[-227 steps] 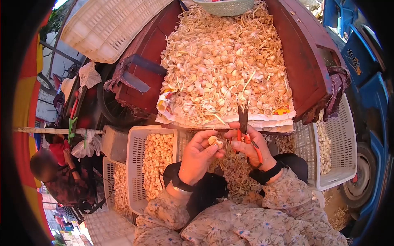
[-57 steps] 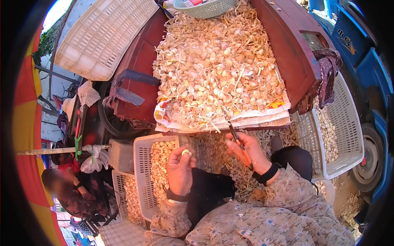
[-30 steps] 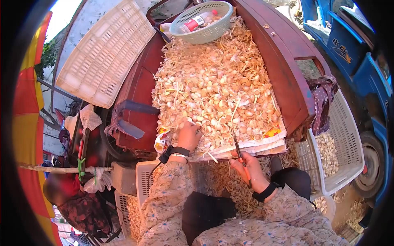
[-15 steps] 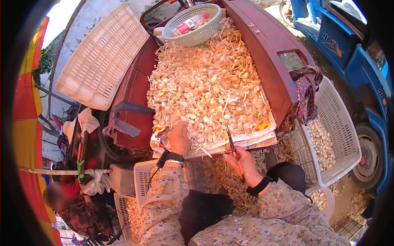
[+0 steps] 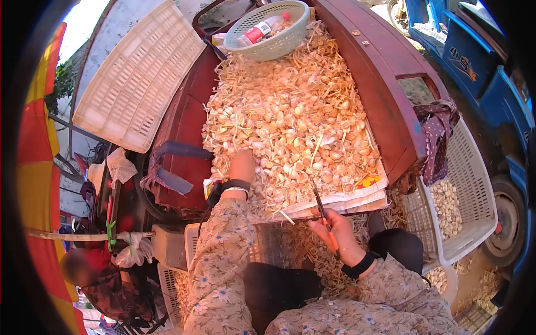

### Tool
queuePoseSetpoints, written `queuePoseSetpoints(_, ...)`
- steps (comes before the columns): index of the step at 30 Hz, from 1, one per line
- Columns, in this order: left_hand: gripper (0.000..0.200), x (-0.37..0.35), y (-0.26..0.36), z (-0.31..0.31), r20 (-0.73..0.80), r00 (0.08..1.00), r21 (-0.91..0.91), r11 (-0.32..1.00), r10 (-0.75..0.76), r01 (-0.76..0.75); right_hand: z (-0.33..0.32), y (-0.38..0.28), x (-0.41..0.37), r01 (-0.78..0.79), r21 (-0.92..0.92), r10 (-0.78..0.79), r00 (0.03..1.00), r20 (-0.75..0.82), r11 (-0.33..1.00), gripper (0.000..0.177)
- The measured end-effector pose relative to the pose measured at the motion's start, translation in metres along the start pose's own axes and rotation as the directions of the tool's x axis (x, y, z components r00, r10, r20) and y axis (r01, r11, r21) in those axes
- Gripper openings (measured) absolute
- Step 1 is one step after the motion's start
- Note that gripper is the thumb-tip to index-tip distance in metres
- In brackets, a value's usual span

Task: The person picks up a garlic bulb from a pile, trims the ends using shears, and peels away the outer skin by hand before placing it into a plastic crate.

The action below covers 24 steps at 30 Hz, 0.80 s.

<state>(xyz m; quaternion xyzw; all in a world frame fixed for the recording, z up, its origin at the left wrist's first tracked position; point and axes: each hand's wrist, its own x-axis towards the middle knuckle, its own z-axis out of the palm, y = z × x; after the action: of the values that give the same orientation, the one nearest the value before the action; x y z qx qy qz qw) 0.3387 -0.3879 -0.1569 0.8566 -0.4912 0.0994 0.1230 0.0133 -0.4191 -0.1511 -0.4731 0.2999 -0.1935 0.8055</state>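
A thick layer of garlic heads and dry stalks [image 5: 290, 123] covers the cart bed in front of me. My left hand [image 5: 242, 166] reaches into the near left part of this pile; its fingers are hidden, so what they hold cannot be made out. My right hand [image 5: 339, 235] is closed around scissors with orange-and-black handles [image 5: 329, 229], near the cart's front edge. The dark blades point up and away over the white sheet [image 5: 357, 196] under the garlic.
A green basket [image 5: 273, 47] with a bottle [image 5: 261, 31] stands at the back. An empty crate [image 5: 139, 75] leans left. At right are a crate of garlic [image 5: 466, 184] and a blue vehicle [image 5: 469, 61]. Another person [image 5: 111, 296] sits at lower left.
My left hand has moved up and further into the garlic, and its fingers have gone out of sight. My right hand with the scissors is slightly lower and further right in view.
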Motion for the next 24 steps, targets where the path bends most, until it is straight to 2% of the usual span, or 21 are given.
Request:
queuePoseSetpoints(1,0.014,-0.002,-0.001,0.005,0.024,0.999,0.047,0.998,0.045,-0.046,-0.001,0.001,0.0,-0.003,0.013,0.003,1.0,0.008,1.0,0.031)
queuePoseSetpoints(2,0.012,0.0,0.009,-0.006,0.128,0.991,0.079,0.997,-0.03,0.02,-0.001,0.0,-0.001,-0.029,0.049,0.028,0.999,0.014,0.998,0.03)
queuePoseSetpoints(5,0.014,-0.007,0.023,-0.02,0.19,0.959,-0.055,0.973,-0.212,0.226,-0.003,-0.004,-0.002,-0.077,0.102,0.074,0.997,0.034,0.992,0.031)
queuePoseSetpoints(7,0.021,-0.022,0.018,-0.021,0.168,0.954,-0.348,0.891,-0.249,0.293,-0.005,-0.001,-0.004,-0.08,0.074,0.077,0.996,0.035,0.994,0.031)
queuePoseSetpoints(9,0.024,-0.03,0.024,-0.031,0.148,0.935,-0.622,0.705,-0.322,0.341,-0.006,-0.003,-0.008,-0.092,0.08,0.089,0.995,0.039,0.993,0.032)
queuePoseSetpoints(10,0.02,-0.032,0.031,-0.04,0.219,0.9,-0.696,0.586,-0.376,0.414,-0.007,-0.004,-0.009,-0.095,0.081,0.092,0.995,0.041,0.992,0.032)
queuePoseSetpoints(13,0.015,-0.027,0.034,-0.034,0.151,0.956,-0.503,0.813,-0.251,0.293,-0.005,0.004,-0.006,-0.046,0.019,0.046,0.998,0.036,0.999,0.032)
queuePoseSetpoints(14,0.015,-0.025,0.041,-0.032,0.146,0.976,-0.438,0.874,-0.161,0.21,-0.003,0.009,-0.004,-0.034,0.012,0.034,0.999,0.03,0.999,0.031)
queuePoseSetpoints(16,0.018,-0.019,0.045,-0.019,0.129,0.985,-0.319,0.936,-0.115,0.151,-0.001,0.019,-0.001,-0.008,0.0,0.008,1.0,0.017,1.0,0.029)
queuePoseSetpoints(17,0.02,-0.015,0.047,-0.013,0.123,0.988,-0.258,0.959,-0.09,0.119,-0.001,0.017,-0.001,-0.028,0.038,0.028,0.999,0.016,0.999,0.029)
queuePoseSetpoints(18,0.022,-0.013,0.048,-0.009,0.199,0.972,-0.279,0.944,-0.124,0.177,-0.001,0.015,-0.002,-0.049,0.076,0.047,0.999,0.017,0.996,0.029)
queuePoseSetpoints(21,0.021,-0.011,0.049,-0.006,0.151,0.988,-0.181,0.981,-0.036,0.064,-0.003,0.008,-0.003,-0.115,0.166,0.111,0.993,0.035,0.979,0.03)
queuePoseSetpoints(22,0.022,-0.011,0.049,-0.008,0.187,0.98,-0.209,0.971,-0.073,0.112,-0.005,0.006,-0.002,-0.135,0.187,0.129,0.991,0.045,0.973,0.03)
queuePoseSetpoints(24,0.022,-0.01,0.046,-0.01,0.247,0.967,-0.207,0.972,-0.06,0.113,-0.005,0.006,-0.002,-0.076,0.1,0.073,0.997,0.036,0.992,0.031)
